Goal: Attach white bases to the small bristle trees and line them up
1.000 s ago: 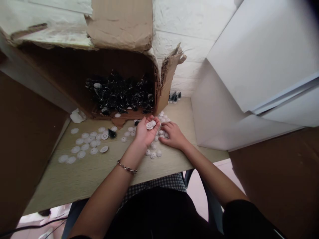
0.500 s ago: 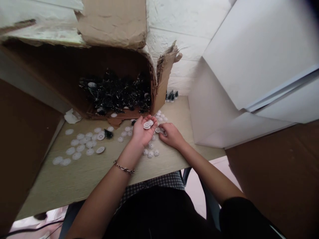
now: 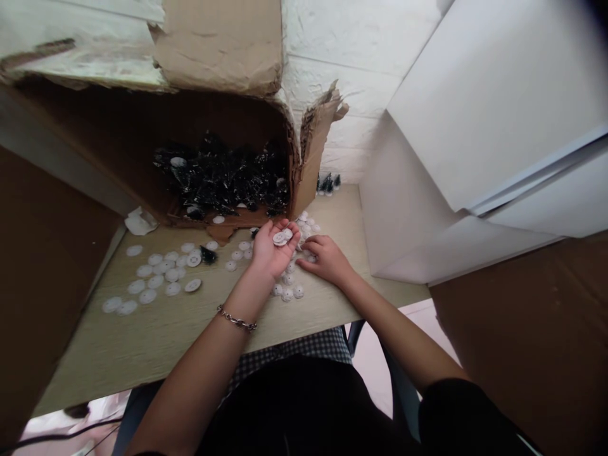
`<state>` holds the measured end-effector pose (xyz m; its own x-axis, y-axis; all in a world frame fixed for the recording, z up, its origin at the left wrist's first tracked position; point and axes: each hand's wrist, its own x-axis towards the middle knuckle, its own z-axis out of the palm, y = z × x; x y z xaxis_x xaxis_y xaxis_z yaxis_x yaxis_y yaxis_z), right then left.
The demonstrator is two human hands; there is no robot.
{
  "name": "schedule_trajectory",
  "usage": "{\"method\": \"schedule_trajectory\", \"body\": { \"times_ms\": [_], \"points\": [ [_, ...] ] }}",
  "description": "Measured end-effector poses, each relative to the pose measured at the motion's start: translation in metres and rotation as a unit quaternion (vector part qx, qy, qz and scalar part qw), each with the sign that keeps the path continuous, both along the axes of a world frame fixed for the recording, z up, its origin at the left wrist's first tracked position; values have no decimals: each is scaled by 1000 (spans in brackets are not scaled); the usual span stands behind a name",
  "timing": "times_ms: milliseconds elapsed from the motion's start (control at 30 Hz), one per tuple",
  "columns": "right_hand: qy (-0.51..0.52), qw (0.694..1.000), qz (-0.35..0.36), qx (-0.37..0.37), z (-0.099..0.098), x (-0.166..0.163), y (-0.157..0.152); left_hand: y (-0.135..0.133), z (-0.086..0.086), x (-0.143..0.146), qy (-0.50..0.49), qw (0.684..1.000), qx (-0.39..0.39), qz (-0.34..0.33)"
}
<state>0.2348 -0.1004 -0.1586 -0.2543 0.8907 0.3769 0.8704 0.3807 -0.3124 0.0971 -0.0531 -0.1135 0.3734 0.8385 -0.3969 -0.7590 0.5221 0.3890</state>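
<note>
— What takes up most of the view?

— A big torn brown cardboard box [image 3: 142,139] lies on its side at the back of the pale wooden table [image 3: 142,335], with its open mouth facing the person. A tall white panel [image 3: 475,126] stands to the right of it.

— And inside the box?

— A heap of glossy black pieces [image 3: 223,177], too small to tell apart.

— The hands?

— The left hand [image 3: 272,250] is palm up just in front of the box, loosely cupped with the fingers apart. A few small white round plastic discs [image 3: 281,237] rest in the palm. The right hand [image 3: 325,258] lies palm down beside it, fingers curled onto the table. I cannot tell whether it grips anything.

— More discs?

— Scattered white discs [image 3: 287,292] lie under and around both hands. Another cluster of white discs [image 3: 156,278] sits well to the left.

— Anything smaller?

— A thin silver chain bracelet [image 3: 236,320] circles the left wrist.
</note>
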Motion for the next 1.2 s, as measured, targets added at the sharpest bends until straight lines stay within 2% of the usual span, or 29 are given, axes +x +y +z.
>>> {"method": "schedule_trajectory", "body": {
  "times_ms": [733,1200],
  "points": [
    [-14,998,-60,15,-1,-3,0,-4,-6,7,0,1000,3,-24],
    [33,996,-83,23,-3,-3,0,-7,-6,9,15,999,4,-40]
  ]
}}
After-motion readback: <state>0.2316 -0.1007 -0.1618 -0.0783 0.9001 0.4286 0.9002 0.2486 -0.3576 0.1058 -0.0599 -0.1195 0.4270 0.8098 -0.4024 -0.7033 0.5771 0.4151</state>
